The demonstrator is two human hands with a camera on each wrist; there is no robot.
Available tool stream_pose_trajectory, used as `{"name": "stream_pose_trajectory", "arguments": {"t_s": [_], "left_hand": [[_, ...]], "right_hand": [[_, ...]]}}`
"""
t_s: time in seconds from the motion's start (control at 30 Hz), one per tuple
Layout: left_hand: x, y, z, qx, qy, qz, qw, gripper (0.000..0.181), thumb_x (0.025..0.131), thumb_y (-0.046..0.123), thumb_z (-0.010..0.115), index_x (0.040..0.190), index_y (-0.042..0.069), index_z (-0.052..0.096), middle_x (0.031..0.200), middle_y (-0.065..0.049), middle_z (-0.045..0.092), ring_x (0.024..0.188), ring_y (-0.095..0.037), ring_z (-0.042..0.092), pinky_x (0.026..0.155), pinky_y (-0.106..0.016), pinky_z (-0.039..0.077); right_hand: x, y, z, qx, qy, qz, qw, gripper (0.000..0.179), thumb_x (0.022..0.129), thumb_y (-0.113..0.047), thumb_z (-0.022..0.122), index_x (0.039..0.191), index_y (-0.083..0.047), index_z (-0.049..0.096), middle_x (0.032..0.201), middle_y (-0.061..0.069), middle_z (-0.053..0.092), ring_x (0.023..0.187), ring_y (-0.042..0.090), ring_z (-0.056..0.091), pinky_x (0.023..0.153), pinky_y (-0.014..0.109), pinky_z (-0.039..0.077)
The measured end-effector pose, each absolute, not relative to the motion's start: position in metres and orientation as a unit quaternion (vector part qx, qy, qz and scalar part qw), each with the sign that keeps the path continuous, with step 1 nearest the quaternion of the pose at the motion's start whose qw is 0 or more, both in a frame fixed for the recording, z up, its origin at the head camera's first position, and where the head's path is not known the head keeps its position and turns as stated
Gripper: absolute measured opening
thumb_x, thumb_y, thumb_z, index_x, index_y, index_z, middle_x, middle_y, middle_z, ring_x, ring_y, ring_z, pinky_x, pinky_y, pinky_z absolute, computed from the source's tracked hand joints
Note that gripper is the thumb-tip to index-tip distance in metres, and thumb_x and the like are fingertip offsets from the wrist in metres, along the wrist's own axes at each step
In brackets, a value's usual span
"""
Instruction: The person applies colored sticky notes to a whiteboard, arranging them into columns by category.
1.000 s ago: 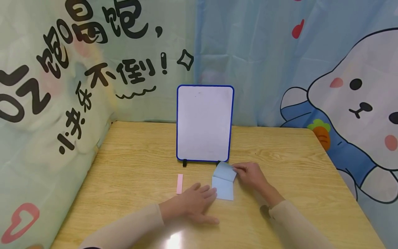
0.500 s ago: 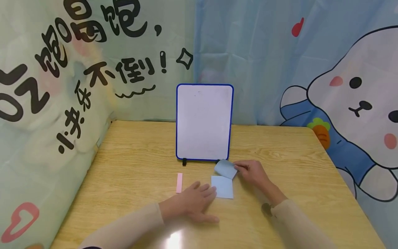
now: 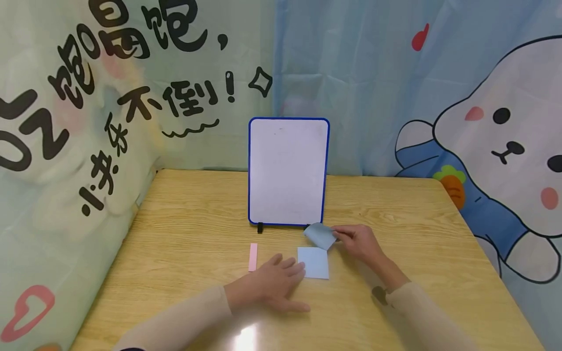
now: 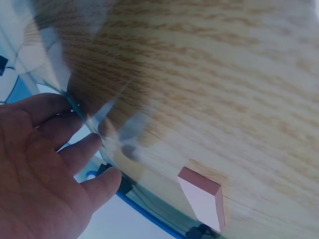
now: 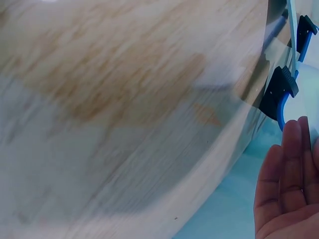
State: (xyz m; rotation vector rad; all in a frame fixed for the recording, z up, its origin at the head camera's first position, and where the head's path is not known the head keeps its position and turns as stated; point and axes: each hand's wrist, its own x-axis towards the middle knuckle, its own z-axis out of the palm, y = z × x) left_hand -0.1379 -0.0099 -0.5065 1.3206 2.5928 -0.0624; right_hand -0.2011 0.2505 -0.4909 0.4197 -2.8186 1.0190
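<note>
A square light-blue sticky note pad (image 3: 313,263) lies flat on the table in the head view. My left hand (image 3: 276,285) is spread palm down, its fingertips on the pad's left edge. Thumb and fingers of my right hand (image 3: 357,243) pinch the right edge of a curled blue sticky note (image 3: 320,236) behind the pad. The note's lower corner meets the pad's top right; I cannot tell whether it still sticks there. Fingers of the left hand (image 4: 55,159) and right hand (image 5: 291,184) show in the wrist views, where the note is not clearly visible.
A blue-framed whiteboard (image 3: 287,170) stands upright on black feet just behind the notes. A narrow pink pad (image 3: 252,257) lies left of the blue one, beside the left hand; the left wrist view shows its thickness. Printed curtains (image 3: 351,97) border the wooden table (image 3: 197,209).
My right hand has shifted slightly right and up with the blue note, which has swung away from the pad and now curls more. My left hand has stayed in place.
</note>
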Motion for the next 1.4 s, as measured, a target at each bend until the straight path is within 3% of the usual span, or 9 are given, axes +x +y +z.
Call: {"name": "stream_pose_trajectory", "arguments": {"t_s": [0.27,0.43,0.7,1.2,1.4], "left_hand": [[-0.137,-0.01,-0.504,0.448,0.885,-0.011,0.128,0.095,0.077,0.082,0.009,0.146,0.019,0.026,0.153,0.002,0.022,0.141,-0.022,0.022,0.112,-0.049,0.018],[-0.136,-0.01,-0.502,0.446,0.886,-0.005,0.127,0.094,0.079,0.081,0.008,0.146,0.018,0.028,0.153,0.002,0.023,0.141,-0.022,0.022,0.112,-0.05,0.018],[-0.136,-0.01,-0.5,0.443,0.888,-0.008,0.124,0.093,0.079,0.08,0.006,0.145,0.018,0.029,0.153,0.001,0.024,0.141,-0.023,0.022,0.112,-0.05,0.017],[-0.136,-0.009,-0.5,0.442,0.89,-0.012,0.106,0.087,0.083,0.076,0.008,0.143,0.019,0.033,0.151,0.002,0.029,0.14,-0.021,0.023,0.111,-0.052,0.019],[-0.136,-0.009,-0.502,0.446,0.891,-0.009,0.088,0.085,0.084,0.075,0.01,0.141,0.018,0.037,0.149,0.002,0.033,0.139,-0.021,0.026,0.11,-0.053,0.021]], "right_hand": [[-0.201,0.258,-0.484,0.14,-0.913,0.377,0.065,0.02,0.087,-0.008,0.062,0.105,-0.002,0.07,0.095,0.015,0.071,0.077,0.021,0.068,0.054,0.019,0.049],[-0.202,0.259,-0.474,0.169,-0.919,0.348,0.076,0.02,0.086,-0.005,0.063,0.104,-0.002,0.07,0.097,0.016,0.07,0.077,0.02,0.066,0.055,0.018,0.048],[-0.211,0.255,-0.457,0.222,-0.924,0.295,0.103,0.02,0.085,-0.004,0.063,0.103,-0.002,0.07,0.093,0.015,0.071,0.054,0.008,0.047,0.044,0.02,0.036],[-0.245,0.239,-0.416,0.272,-0.937,0.168,0.14,0.023,0.087,-0.006,0.06,0.108,-0.008,0.07,0.085,0.009,0.072,0.056,0.011,0.049,0.056,0.029,0.045],[-0.257,0.231,-0.404,0.291,-0.931,0.146,0.167,0.026,0.089,-0.008,0.057,0.112,-0.01,0.068,0.081,0.009,0.071,0.051,0.013,0.045,0.05,0.028,0.04]]}}
